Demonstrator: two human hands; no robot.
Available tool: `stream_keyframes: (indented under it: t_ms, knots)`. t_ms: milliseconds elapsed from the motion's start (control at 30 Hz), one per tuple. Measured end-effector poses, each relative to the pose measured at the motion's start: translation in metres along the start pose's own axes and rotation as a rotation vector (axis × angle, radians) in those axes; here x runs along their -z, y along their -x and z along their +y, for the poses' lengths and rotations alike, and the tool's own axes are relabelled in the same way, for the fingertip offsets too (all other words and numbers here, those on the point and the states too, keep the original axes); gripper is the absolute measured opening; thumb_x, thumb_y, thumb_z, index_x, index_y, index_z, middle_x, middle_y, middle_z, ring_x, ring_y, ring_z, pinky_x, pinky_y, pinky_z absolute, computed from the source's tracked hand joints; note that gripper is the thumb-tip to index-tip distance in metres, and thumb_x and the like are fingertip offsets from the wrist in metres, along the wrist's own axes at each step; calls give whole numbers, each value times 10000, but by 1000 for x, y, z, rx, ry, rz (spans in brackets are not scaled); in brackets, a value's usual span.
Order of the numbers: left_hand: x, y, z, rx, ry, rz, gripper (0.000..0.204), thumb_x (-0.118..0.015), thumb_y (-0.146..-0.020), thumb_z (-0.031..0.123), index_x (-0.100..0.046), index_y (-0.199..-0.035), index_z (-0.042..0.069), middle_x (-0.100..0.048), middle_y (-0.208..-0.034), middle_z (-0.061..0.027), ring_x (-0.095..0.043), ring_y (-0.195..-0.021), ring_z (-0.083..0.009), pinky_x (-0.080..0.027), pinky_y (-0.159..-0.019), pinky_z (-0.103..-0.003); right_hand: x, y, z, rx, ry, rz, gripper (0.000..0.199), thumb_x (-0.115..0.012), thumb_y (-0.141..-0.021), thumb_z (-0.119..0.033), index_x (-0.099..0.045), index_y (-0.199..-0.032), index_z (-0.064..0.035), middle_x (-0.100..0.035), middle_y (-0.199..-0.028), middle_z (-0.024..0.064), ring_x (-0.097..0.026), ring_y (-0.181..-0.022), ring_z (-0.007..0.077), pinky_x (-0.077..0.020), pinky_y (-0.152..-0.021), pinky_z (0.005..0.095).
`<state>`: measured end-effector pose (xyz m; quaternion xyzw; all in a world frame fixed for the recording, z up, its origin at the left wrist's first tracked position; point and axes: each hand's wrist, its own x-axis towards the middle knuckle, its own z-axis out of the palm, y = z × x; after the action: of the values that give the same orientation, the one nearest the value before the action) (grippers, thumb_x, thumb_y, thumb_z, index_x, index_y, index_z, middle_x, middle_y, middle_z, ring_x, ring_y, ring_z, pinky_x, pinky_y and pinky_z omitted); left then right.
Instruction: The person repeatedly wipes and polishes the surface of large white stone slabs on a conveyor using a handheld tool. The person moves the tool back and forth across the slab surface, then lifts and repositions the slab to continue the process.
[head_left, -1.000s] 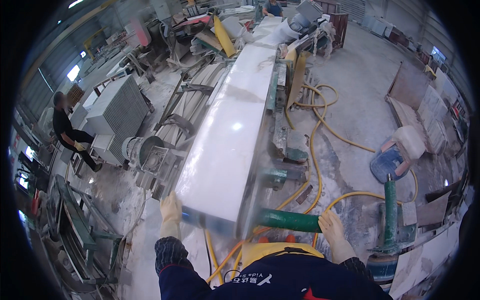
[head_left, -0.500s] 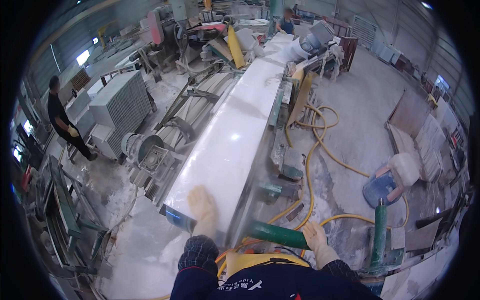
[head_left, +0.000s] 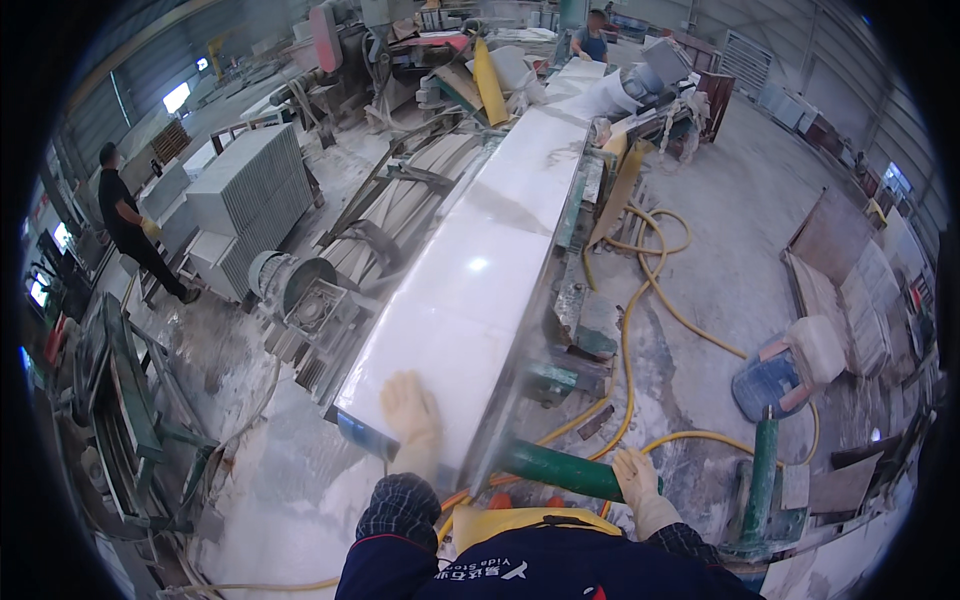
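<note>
My left hand (head_left: 411, 415), in a pale rubber glove, lies flat with its fingers outstretched on the near end of a long, glossy white stone slab (head_left: 435, 335). The slab carries grey patches and rests on a conveyor bed that runs away from me. To the right, my right hand (head_left: 641, 490), gloved the same way, rests with extended fingers against the end of a green pipe (head_left: 560, 468). Its palm is turned away, and nothing shows held in it. A yellow apron (head_left: 530, 522) covers my front below the pipe.
A motor (head_left: 290, 280) stands left of the conveyor, near stacked grey slabs (head_left: 250, 185). Yellow hose (head_left: 630, 350) loops over the floor at right, by a blue container (head_left: 765, 385). One person (head_left: 125, 225) stands at left, another (head_left: 590, 42) at the far end.
The view has shifted slightly, so most of the scene sits a little farther right. My left hand remains on the slab and my right hand at the pipe end.
</note>
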<state>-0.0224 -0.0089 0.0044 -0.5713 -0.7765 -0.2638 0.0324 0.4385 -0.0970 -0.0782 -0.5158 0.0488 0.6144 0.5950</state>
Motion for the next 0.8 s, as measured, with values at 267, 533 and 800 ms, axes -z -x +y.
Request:
stream_keyframes:
  t_ms: [267,533,800]
  knots:
    - [1,4,0,-73,-38,162,481,-568,-879,241,-560,-1307,21,-546,-1338,-239,-459,-1270,-430,-266,-1141,-535,4,-4,-1,8,120,15,261,-451,-1034,-119,-487,-1282,-44,-599,-1283,245,-622,-1141,382,-514,-988,471]
    - [9,11,0,-40,3,125,481,-516,-934,252,-535,-1356,22,-524,-1389,-227,-415,-1339,-420,-217,-1174,-524,3,-7,-4,-8,190,-38,287,-451,-1035,-126,-472,-1307,-39,-569,-1324,257,-578,-1207,390,-487,-1015,482]
    - [15,17,-1,-22,105,99,484,-512,-938,214,-492,-1386,30,-463,-1439,-249,-371,-1350,-482,-209,-1161,-561,-3,-3,-7,-11,269,-10,275,-489,-1015,-117,-507,-1272,-23,-591,-1299,239,-592,-1194,385,-504,-1009,474]
